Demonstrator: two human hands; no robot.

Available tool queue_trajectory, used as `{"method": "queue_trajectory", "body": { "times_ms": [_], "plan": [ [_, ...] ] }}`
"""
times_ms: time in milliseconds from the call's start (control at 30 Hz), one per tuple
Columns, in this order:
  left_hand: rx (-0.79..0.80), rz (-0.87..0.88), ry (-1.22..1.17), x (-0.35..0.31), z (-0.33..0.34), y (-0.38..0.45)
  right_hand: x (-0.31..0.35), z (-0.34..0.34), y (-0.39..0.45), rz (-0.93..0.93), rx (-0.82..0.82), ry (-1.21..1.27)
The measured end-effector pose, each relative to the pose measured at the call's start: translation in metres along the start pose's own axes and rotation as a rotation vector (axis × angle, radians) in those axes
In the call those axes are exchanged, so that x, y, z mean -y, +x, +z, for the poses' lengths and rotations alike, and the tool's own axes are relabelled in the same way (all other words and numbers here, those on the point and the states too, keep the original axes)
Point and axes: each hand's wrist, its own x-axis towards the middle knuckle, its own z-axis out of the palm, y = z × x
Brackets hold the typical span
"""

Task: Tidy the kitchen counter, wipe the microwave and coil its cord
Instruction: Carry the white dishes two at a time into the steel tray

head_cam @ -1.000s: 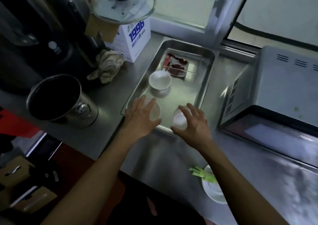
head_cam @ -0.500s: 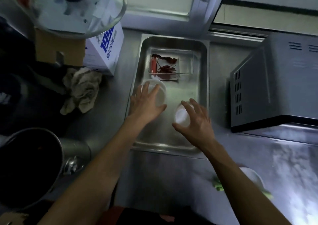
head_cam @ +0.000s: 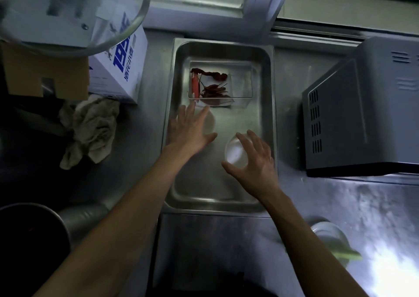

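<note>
At ten o'clock I saw a white box (head_cam: 118, 69) printed with blue digits starting "19", the rest hidden. My left hand (head_cam: 189, 130) lay flat, fingers straight, over a small white bowl (head_cam: 209, 122) in the steel tray (head_cam: 268, 115). My right hand (head_cam: 254, 160) curled around a second white bowl (head_cam: 233, 152), gripping it. The microwave (head_cam: 362, 106) sat at three o'clock.

A dull stainless-steel counter (head_cam: 226, 251) carries everything. Under both hands sits a rectangular steel tray (head_cam: 268, 119). Right of the right hand (head_cam: 256, 160) stands a grey metal microwave (head_cam: 362, 115); left of the left hand (head_cam: 188, 131) lie a crumpled beige rag (head_cam: 90, 128) and a white cardboard box with blue print (head_cam: 118, 69).
</note>
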Motion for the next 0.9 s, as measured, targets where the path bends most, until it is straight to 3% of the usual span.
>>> {"method": "queue_trajectory", "body": {
  "times_ms": [733, 900],
  "plan": [
    [0.100, -0.028, 0.009, 0.003, 0.014, 0.012, -0.006, 0.003, 0.045, -0.009, 0.044, 0.008],
    [-0.046, -0.009, 0.033, 0.017, 0.002, -0.006, 0.006, 0.004, 0.070, -0.023, 0.023, 0.026]
  ]
}}
